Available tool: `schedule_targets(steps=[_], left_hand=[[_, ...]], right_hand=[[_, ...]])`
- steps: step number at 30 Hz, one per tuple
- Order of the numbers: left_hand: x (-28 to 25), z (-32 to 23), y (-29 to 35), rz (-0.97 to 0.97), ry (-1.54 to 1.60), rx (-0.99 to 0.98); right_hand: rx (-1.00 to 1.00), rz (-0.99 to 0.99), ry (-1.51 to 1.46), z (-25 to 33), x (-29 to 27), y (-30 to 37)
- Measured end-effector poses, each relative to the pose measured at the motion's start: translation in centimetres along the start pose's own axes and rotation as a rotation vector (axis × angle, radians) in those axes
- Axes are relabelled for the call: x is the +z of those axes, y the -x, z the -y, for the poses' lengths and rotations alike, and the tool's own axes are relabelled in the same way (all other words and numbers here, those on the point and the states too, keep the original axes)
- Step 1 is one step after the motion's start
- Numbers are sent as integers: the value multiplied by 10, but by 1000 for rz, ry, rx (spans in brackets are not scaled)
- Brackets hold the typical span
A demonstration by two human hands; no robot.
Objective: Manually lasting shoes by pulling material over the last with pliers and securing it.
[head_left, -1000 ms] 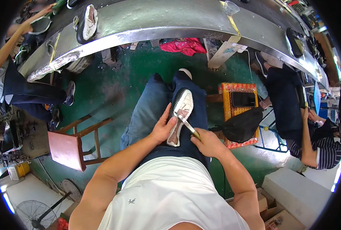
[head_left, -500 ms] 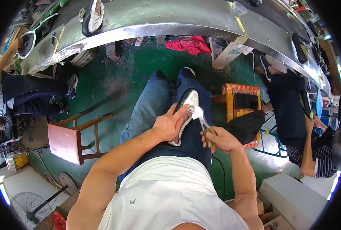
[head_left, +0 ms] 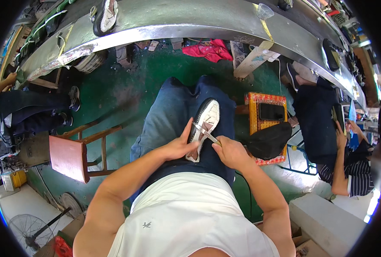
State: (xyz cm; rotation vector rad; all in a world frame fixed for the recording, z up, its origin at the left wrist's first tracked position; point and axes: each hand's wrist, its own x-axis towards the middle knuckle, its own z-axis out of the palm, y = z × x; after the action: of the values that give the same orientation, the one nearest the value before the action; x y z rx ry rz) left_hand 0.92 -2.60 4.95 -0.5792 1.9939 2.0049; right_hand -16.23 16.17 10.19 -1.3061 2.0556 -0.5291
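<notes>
A shoe (head_left: 210, 112) with a black rim and a cream-and-brown face lies lengthwise over my thighs, toe end away from me. My left hand (head_left: 177, 148) grips its near left side, one finger stretched along the black edge and the thumb side over the face, partly blurred. In my right hand (head_left: 233, 153) is a slim metal hand tool (head_left: 204, 132) with a yellowish handle. It slants across the middle of the shoe, and its tip reaches close to my left finger. The tool's exact kind does not show clearly.
A long metal bench (head_left: 177, 32) crosses ahead, bearing another shoe (head_left: 106, 17). At right, a black phone (head_left: 272, 112) and a black cap (head_left: 269, 141) lie on an orange stool. A wooden stool (head_left: 68, 158) stands left. Co-workers sit on both sides.
My right hand has moved left and nearer the shoe, swinging the tool down across its middle. My left hand has slid back toward me, uncovering more of the shoe's face.
</notes>
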Motion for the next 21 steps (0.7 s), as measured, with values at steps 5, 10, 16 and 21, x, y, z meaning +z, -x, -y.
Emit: schedule_targets(steps=[5, 10, 16, 21], left_hand=[[1, 4, 18, -125, -123, 133], [-11, 8, 17, -147, 264, 97], [-100, -110, 32, -127, 639, 246], [-206, -254, -70, -336, 365, 419]], right_hand=[[96, 65, -329, 6, 0, 8], [280, -42, -771, -24, 29, 33], [317, 32, -1363, -27, 24, 32], [551, 170, -1551, -47, 16, 1]])
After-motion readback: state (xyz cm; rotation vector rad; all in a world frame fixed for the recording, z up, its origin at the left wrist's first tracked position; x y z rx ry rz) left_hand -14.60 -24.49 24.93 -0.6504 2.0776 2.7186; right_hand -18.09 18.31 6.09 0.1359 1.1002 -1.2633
